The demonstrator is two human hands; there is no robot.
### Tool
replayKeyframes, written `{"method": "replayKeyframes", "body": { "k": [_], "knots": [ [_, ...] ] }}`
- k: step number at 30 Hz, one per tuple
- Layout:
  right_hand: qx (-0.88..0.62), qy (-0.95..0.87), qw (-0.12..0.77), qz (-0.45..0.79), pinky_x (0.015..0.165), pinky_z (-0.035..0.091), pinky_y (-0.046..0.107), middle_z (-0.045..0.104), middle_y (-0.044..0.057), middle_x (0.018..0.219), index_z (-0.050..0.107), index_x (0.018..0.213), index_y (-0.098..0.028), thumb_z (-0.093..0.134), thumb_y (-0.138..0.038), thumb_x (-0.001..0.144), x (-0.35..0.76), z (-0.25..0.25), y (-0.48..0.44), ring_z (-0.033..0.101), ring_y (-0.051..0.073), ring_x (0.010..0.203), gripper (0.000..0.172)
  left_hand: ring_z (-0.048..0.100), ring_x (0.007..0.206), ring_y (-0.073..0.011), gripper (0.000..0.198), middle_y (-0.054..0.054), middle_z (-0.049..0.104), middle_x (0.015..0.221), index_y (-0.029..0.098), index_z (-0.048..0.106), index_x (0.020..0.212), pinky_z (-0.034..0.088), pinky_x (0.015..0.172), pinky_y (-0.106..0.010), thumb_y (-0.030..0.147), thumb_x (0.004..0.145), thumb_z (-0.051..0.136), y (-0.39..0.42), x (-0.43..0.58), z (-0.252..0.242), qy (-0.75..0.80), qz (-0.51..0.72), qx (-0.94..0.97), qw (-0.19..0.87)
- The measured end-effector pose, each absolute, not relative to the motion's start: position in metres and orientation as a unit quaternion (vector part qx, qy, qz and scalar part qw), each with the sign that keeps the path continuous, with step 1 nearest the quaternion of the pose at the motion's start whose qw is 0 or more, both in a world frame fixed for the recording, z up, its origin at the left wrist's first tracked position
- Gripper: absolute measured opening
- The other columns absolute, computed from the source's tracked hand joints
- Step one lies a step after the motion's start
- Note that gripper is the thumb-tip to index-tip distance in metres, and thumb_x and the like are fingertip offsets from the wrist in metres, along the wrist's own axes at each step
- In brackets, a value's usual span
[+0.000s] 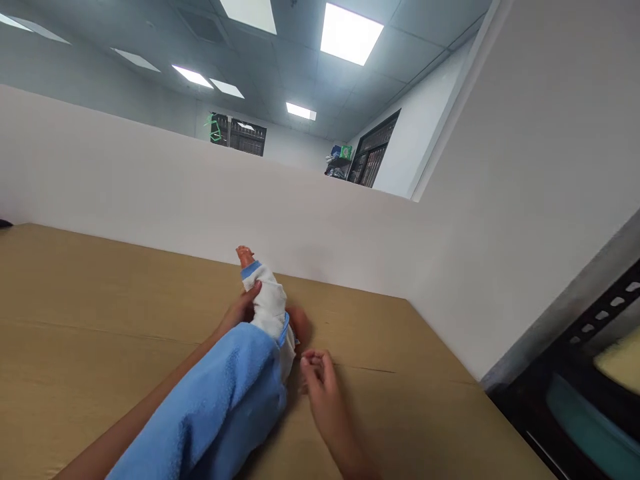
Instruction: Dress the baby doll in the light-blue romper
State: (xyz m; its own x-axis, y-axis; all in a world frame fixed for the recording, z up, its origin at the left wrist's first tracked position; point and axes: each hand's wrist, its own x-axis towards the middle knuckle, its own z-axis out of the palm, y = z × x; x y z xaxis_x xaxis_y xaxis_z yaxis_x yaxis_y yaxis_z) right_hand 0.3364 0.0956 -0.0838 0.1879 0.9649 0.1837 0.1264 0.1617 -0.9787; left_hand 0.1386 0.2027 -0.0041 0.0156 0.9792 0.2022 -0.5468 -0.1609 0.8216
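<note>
A doll [270, 303] in a white garment with blue trim is held over the brown surface, one small hand sticking out of the blue cuff at the top. Its head, blurred, shows at the right, turned away. Blue fleecy cloth [215, 400] covers its lower part and runs down to the bottom edge. My left hand [246, 307] is closed round the white sleeve from the left, mostly behind it. Just right of the doll is my right hand [320, 383], its fingers curled together near the garment's edge; whatever they pinch is too small to make out.
Brown cardboard [100, 293] covers the table. A white wall [325, 233] with a wide opening rises behind it, and another wall stands at the right. A dark rack [560, 373] with a teal item is at the lower right.
</note>
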Motion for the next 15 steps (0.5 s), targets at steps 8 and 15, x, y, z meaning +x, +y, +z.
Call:
{"method": "replayKeyframes", "body": {
  "k": [8,15],
  "knots": [
    [-0.41,-0.378,0.403,0.726,0.08,0.06,0.047,0.075,0.014,0.113,0.06,0.145,-0.027,0.039,-0.093,0.089,0.374,0.019,0.081,0.075,0.031,0.097,0.089,0.064,0.108,-0.027,0.05,-0.005,0.07,0.112,0.022,0.063,0.118,0.052,0.091,-0.034,0.049,0.085,0.088,0.147,0.163,0.021,0.238,0.537,0.601,0.542],
    [-0.441,-0.46,0.472,0.61,0.083,0.057,0.065,0.077,0.017,0.113,0.069,0.137,-0.026,0.054,-0.093,0.08,0.399,0.007,0.079,0.075,0.037,0.094,0.089,0.053,0.13,-0.0347,0.048,-0.007,0.062,0.134,0.03,0.063,0.136,0.042,0.113,-0.046,0.041,0.091,0.079,0.124,0.159,0.034,0.223,0.366,0.816,0.387]
  ]
}}
